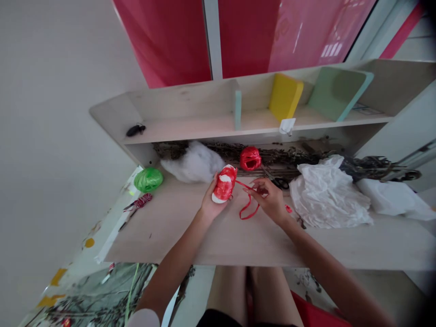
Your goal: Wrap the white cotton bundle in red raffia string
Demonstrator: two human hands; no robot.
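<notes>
Red-wrapped white oblong bundle [225, 187] — left hand [210, 205] curled around it, above pale wooden counter [163, 231]. Right hand [271, 197] pinches thin red plastic ribbon [242, 184] running from bundle — glossy red ribbon ball [250, 152] beyond.

Forearms [180, 243] forward, left grip [209, 203] in a curl, right grip [271, 196] in a fingertip pinch.

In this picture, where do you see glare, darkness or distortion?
Head view: pale reflections on the right-hand red panel; black, blurred shading down the right edge; apparent wide-angle stretching towards the corners; red-wrapped piece readable, fine detail soft.
</notes>
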